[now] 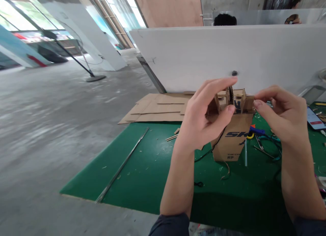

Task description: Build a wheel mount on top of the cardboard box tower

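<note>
A box-shaped cardboard build (230, 140) with dark printing stands upright on the green tabletop. My left hand (201, 113) curves round a small layered cardboard disc (230, 95) at its top, with the thumb below and the fingers above. The disc is seen nearly edge-on. To the right, my right hand (285, 110) is closed in a pinch beside a cardboard flap (249, 103) of the build. What sits between those fingertips is too small to make out. A black cord (206, 155) runs along the build's left side.
Flat cardboard sheets (158, 108) lie at the back left. Thin metal rods (122, 164) rest on the green tabletop (142, 181). Right of the build are a blue-handled tool (257, 131), a clear stick (246, 152) and a phone (315, 118). A white partition (191, 55) stands behind.
</note>
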Motion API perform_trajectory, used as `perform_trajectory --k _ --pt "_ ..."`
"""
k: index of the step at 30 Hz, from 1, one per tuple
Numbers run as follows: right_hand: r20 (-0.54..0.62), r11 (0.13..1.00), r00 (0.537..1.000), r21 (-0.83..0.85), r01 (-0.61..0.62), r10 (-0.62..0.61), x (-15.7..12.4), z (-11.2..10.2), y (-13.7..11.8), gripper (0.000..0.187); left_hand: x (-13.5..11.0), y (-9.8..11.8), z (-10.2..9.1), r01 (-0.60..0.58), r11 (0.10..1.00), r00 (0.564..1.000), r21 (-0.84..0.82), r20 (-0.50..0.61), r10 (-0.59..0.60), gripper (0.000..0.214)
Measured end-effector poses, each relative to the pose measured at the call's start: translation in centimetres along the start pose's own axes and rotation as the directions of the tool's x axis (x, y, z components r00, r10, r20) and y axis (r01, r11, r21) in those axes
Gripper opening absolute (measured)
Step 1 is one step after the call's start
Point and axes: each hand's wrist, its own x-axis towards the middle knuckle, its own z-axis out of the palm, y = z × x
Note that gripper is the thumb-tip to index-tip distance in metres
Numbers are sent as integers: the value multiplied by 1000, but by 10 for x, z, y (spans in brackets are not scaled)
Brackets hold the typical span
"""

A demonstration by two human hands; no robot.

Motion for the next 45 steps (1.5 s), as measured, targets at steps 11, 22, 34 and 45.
perform_trajectory --k 11,22,34,45 --pt "-60 998 998 -61 -26 22 -1 3 1 8 4 8 5 -150 977 987 150 85 138 39" --pt "-112 996 993 -89 20 -30 0 4 15 4 -1 -4 -2 22 999 1000 -31 19 -22 48" --pt "-117 981 993 -192 -5 -18 0 6 9 7 -3 7 2 62 992 998 109 26 -65 48" --pt "-109 971 992 -239 33 -60 -1 6 11 7 -4 6 1 5 975 999 224 37 -13 48"
